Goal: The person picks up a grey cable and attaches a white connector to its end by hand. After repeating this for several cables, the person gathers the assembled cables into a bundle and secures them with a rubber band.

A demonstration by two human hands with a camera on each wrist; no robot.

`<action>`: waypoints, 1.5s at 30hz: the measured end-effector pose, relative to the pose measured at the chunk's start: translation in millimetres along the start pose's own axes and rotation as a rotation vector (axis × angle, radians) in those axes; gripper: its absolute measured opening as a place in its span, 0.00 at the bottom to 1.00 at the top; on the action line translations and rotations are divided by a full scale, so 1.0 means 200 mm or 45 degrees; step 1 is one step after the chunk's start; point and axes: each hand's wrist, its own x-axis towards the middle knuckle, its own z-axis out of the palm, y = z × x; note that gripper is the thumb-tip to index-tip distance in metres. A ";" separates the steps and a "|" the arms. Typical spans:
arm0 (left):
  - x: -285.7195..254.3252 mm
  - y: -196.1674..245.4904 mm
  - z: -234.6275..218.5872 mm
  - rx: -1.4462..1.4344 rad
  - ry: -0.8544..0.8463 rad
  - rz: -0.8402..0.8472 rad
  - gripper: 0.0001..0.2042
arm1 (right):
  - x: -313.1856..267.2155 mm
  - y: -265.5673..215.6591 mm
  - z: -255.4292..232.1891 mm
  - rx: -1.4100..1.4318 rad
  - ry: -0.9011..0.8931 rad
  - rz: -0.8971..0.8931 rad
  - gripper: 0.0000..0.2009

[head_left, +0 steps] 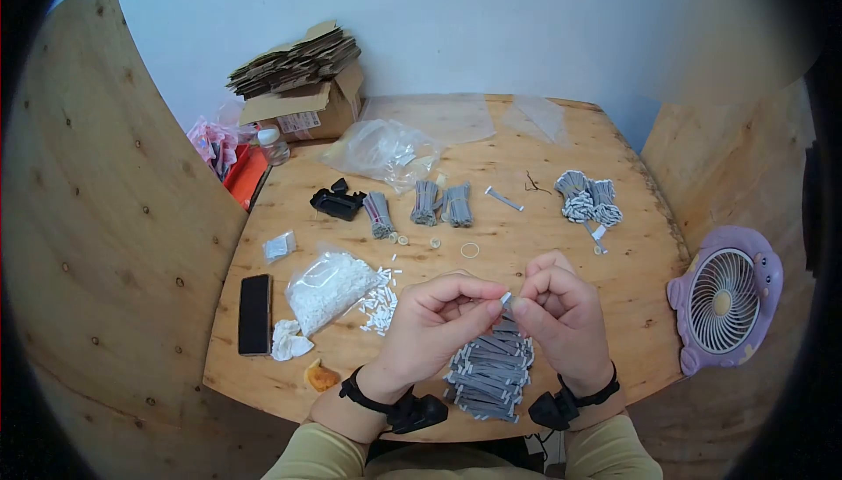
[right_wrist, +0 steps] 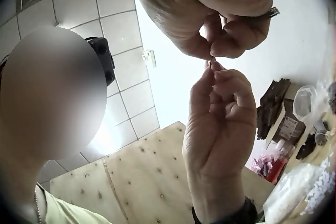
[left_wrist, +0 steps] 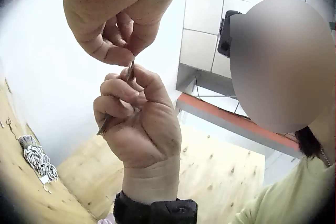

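My left hand [head_left: 452, 309] and right hand [head_left: 561, 313] meet fingertip to fingertip over a pile of short grey ribbon cables [head_left: 491, 370] with white end connectors. Between the left thumb and index finger is pinched a small white connector [head_left: 506, 298]. The right hand holds a ribbon cable [left_wrist: 103, 126], mostly hidden in its fingers; one end sticks out past the curled fingers in both wrist views, the other reaches the left fingertips. Left of the hands, loose white connectors [head_left: 379, 309] lie beside a clear bag of white connectors [head_left: 333, 285].
Bundled grey cables [head_left: 457, 206] stand behind the hands, with white-ended bundles [head_left: 589, 197] farther right. A phone [head_left: 255, 314], crumpled tissue [head_left: 290, 340] and orange-brown piece [head_left: 321, 377] lie left. A purple fan [head_left: 728, 300] stands right; a cardboard box [head_left: 311, 111] is at the back.
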 end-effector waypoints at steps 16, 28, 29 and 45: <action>0.01 -0.01 0.00 -0.068 0.033 -0.040 0.08 | -0.01 0.04 -0.01 -0.100 0.033 -0.088 0.04; 0.01 0.01 -0.01 -0.056 -0.039 -0.044 0.08 | 0.00 0.00 -0.02 0.084 -0.058 0.018 0.03; 0.01 0.01 -0.01 -0.056 -0.027 -0.047 0.08 | 0.00 0.00 -0.02 0.077 -0.062 0.015 0.03; 0.01 0.01 -0.02 -0.157 -0.016 -0.154 0.08 | 0.01 -0.03 -0.05 0.119 -0.134 0.146 0.03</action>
